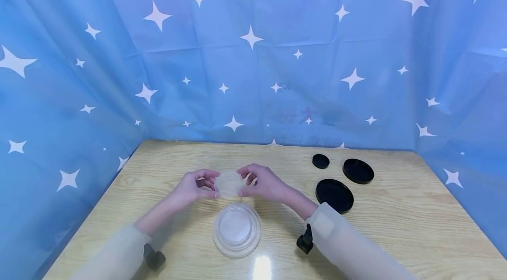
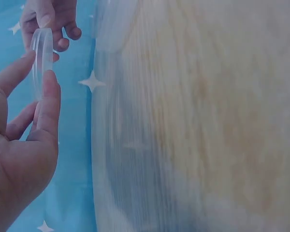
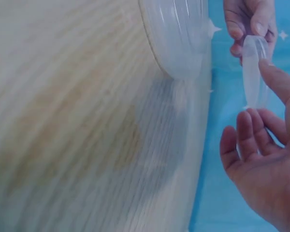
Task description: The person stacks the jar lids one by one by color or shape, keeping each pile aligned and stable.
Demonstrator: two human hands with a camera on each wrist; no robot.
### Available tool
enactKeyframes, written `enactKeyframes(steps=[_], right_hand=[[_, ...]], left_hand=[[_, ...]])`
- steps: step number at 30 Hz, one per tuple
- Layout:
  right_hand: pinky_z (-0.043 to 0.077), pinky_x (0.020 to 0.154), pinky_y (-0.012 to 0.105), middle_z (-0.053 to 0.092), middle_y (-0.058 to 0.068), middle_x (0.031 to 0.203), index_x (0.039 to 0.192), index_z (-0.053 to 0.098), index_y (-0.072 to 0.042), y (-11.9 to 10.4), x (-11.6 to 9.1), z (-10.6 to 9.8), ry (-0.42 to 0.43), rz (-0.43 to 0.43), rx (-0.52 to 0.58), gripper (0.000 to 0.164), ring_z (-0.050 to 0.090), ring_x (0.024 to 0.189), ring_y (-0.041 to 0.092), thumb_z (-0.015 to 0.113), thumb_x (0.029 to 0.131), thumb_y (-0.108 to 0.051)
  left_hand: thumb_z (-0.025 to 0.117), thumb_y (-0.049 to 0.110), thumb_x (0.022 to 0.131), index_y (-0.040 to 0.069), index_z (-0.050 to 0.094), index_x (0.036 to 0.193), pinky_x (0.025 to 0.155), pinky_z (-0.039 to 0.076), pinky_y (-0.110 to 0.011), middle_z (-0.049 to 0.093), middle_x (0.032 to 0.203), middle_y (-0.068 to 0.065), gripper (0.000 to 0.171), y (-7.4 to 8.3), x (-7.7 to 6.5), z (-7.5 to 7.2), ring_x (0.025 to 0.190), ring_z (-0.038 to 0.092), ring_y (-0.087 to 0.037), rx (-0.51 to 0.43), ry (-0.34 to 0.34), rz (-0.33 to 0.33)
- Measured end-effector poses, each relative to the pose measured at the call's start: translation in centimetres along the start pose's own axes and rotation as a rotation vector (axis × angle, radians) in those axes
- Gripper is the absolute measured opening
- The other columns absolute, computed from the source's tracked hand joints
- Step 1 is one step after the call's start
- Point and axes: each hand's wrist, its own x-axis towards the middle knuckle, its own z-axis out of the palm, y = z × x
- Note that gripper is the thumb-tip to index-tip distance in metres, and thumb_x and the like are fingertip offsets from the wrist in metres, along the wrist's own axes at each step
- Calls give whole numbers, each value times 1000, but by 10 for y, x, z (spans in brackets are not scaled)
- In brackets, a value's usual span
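A shallow, round, translucent plastic dish or lid [image 1: 228,184] is held off the table between both hands. On its left side the left hand [image 1: 198,185] pinches the rim with thumb and fingers. Opposite, the right hand [image 1: 263,183] pinches the other side of the rim, with some fingers loosely curled beneath. Seen edge-on in the left wrist view, the translucent piece [image 2: 42,60] is thin with a low ridged side. Nearer the person, a stack of clear round containers [image 1: 236,251] stands on the table, just below the hands in the head view.
Three black round lids lie to the right: a small one [image 1: 321,161], a medium one [image 1: 358,171] and a large one [image 1: 335,195] near the right forearm. The wooden table [image 1: 408,214] is bordered by a blue star-patterned curtain [image 1: 253,73].
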Motion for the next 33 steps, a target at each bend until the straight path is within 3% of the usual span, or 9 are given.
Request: enactKeyframes(steps=[9,19,27,33], right_hand=[[55,78,30,63,14,118,136,60,2,-4,-22,5,-20,-30,11,57,60,99,21,84,86,-14],[54,76,29,64,8,114,132,63,1,-7,-33,16,-36,-50,-49,58,60,96,19,88,83,-16],[52,74,27,65,-2,109,129,66,-2,-9,-43,25,-56,-30,-60,55,59,92,15,89,81,-19],[52,72,26,64,-6,105,124,68,-9,-6,-53,27,-50,-10,-70,50,59,89,13,90,80,-21]], left_hand=[[83,-5,79,-17,58,128,78,58,-23,63,107,-28,56,2,-18,12,94,66,-24,-4,-31,22],[85,-5,76,-16,59,127,81,58,-26,64,106,-24,59,0,-39,19,97,65,-32,-16,-38,27],[86,-2,76,-13,61,125,78,58,-26,64,102,-17,56,0,-53,24,93,65,-26,12,-51,33],[86,0,77,-12,62,124,79,58,-27,65,103,-14,54,-3,-55,31,92,64,-23,-3,-80,34]])
